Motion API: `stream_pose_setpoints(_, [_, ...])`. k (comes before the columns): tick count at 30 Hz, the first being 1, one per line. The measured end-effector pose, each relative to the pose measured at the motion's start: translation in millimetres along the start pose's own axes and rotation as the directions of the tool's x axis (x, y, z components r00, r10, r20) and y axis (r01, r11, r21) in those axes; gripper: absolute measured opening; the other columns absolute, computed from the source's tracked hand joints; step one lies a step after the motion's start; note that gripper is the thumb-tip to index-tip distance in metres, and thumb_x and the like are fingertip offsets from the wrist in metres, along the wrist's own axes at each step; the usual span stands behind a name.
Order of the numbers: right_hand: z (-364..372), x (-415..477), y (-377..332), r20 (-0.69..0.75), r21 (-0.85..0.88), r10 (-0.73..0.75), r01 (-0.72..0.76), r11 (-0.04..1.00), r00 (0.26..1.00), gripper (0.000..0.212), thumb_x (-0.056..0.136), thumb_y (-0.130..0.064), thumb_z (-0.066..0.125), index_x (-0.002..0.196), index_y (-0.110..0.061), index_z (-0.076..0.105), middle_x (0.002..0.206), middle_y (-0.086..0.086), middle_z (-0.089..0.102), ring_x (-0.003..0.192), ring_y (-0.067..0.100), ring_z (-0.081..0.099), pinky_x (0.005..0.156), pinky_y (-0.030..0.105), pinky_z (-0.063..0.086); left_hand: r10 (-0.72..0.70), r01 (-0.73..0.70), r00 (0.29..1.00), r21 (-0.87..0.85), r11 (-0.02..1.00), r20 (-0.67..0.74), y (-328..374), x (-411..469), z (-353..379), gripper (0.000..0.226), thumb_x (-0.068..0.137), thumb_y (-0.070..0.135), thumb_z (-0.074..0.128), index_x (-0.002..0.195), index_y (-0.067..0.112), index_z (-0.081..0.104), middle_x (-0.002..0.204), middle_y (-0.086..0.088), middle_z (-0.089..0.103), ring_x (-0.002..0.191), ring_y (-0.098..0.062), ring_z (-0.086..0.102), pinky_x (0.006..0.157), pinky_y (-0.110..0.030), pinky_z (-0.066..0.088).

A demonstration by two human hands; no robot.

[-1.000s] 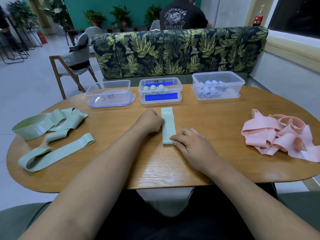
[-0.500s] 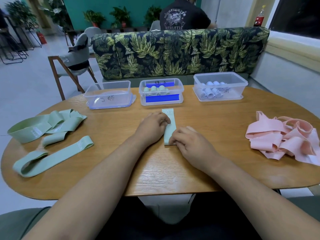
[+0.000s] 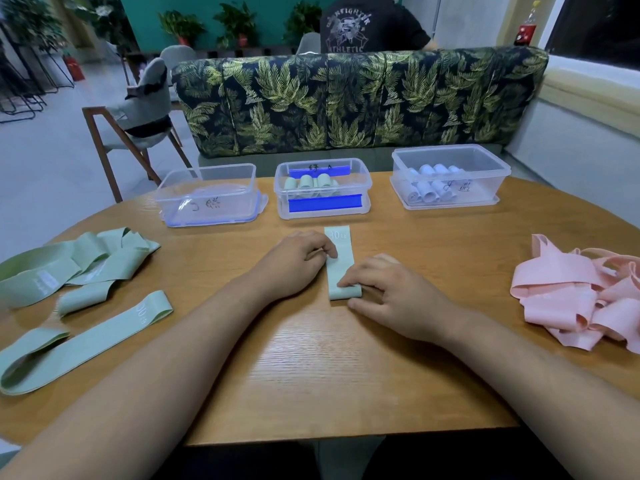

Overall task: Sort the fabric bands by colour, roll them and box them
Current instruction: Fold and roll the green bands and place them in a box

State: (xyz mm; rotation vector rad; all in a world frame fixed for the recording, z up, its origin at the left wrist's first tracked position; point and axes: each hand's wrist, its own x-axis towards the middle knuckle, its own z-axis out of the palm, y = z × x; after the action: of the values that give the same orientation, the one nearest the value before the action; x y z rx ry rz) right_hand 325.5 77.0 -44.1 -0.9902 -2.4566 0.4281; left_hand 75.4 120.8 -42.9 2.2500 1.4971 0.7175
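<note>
Grip of left hand (image 3: 298, 259), right hand (image 3: 388, 292): curled fingers on green band (image 3: 341, 266)

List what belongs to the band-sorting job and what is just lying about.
Job: centre green band, loose green bands, pink bands, left box, middle box, right box.
Lying about: sofa, chair, potted plants.

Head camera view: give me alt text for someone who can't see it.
A right hand rolls the near end of a green band on a wooden table while the left hand holds its edge. Behind stand three clear boxes, two holding rolls; loose green bands lie left, pink bands right.
</note>
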Motion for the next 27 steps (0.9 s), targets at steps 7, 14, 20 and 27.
stream_pose_setpoints(7, [3, 4, 5, -0.051, -0.002, 0.011, -0.011, 1.0, 0.999, 0.033, 0.096, -0.045, 0.067, 0.124, -0.031, 0.075, 0.115, -0.021, 0.062, 0.113, 0.007, 0.051, 0.102, 0.025, 0.042, 0.041, -0.04, 0.995, -0.019, 0.999, 0.092, 2, -14, -7, 0.016, 0.108, 0.036, 0.055, 0.12, 0.032, 0.064, 0.125, 0.019, 0.067, 0.121, -0.002, 0.049, 0.107, -0.026, 0.04])
stream_pose_setpoints(14, [5, 1, 2, -0.074, -0.074, -0.033, 0.027, 0.997, 0.997, 0.028, 0.103, -0.041, 0.061, 0.125, -0.028, 0.072, 0.109, -0.015, 0.057, 0.101, 0.01, 0.05, 0.089, 0.031, 0.046, 0.06, -0.061, 0.998, 0.084, 0.995, 0.016, 2, -16, 1, 0.019, 0.101, 0.042, 0.064, 0.118, 0.035, 0.06, 0.132, 0.018, 0.063, 0.13, -0.008, 0.05, 0.115, -0.043, 0.038])
stream_pose_setpoints(20, [3, -3, 0, -0.116, -0.086, -0.069, 0.059, 0.995, 0.991, 0.022, 0.1, -0.029, 0.072, 0.122, -0.023, 0.073, 0.109, -0.011, 0.058, 0.098, 0.002, 0.043, 0.091, 0.014, 0.034, 0.153, -0.16, 0.985, 0.091, 0.983, 0.078, 1, -14, 1, 0.03, 0.107, 0.038, 0.054, 0.135, 0.046, 0.059, 0.154, 0.029, 0.048, 0.15, -0.002, 0.033, 0.121, -0.051, 0.031])
stream_pose_setpoints(27, [6, -3, 0, -0.049, -0.103, -0.004, -0.002, 0.995, 0.999, 0.029, 0.106, -0.041, 0.057, 0.131, -0.031, 0.067, 0.111, -0.012, 0.054, 0.102, 0.002, 0.04, 0.093, 0.029, 0.045, 0.132, -0.147, 0.974, 0.068, 0.987, 0.184, 6, -13, 2, 0.031, 0.111, 0.027, 0.05, 0.13, 0.046, 0.065, 0.146, 0.032, 0.053, 0.143, 0.011, 0.038, 0.124, -0.058, 0.018])
